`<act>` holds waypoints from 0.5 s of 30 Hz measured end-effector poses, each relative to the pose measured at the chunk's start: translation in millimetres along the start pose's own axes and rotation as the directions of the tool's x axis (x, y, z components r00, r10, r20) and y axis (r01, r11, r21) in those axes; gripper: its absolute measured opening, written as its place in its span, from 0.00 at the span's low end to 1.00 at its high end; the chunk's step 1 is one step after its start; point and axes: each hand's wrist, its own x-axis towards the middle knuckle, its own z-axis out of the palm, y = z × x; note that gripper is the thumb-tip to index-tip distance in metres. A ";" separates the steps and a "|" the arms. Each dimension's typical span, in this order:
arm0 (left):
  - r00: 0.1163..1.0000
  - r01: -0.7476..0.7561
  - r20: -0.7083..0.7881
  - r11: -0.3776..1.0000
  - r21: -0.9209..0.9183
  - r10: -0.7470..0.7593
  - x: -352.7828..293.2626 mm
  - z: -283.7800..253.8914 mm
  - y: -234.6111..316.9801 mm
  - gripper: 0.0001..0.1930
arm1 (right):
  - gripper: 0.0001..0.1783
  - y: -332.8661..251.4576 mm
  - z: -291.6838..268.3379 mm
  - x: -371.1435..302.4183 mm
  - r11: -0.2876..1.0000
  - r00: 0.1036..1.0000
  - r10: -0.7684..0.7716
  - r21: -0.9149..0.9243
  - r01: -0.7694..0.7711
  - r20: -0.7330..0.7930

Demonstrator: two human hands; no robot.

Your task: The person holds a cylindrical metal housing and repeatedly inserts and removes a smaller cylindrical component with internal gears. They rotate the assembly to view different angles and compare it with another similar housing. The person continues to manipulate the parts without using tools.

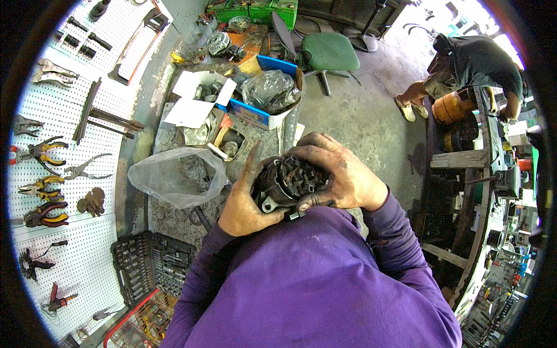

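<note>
Close in front of my body I hold an alternator (288, 181), dark and greasy, with a metal mounting ear at its lower left. My left hand (239, 203) cups its left side, thumb underneath and index finger stretched up along it. Around its right side and top curls my right hand (345, 173), thumb pressed on the lower edge. Both hands are smudged with grease. A clear plastic bag (168, 174) gapes on the bench beside my left hand, and a small open carton (229, 142) with a metal part inside stands just beyond.
A blue-edged box (270, 119) holds bagged parts on the bench (168, 217). A socket set case (154, 261) lies lower left, below a pegboard (87, 238) hung with pliers. Farther off are a green chair (329, 51), a wooden rack (458, 159) and a bent-over person (481, 64).
</note>
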 end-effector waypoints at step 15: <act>0.997 -0.052 -0.054 0.997 0.061 0.055 -0.7 1.7 -0.3 0.70 | 0.45 3.0 7.6 -9.9 0.990 0.981 0.002 0.139 0.026 -0.193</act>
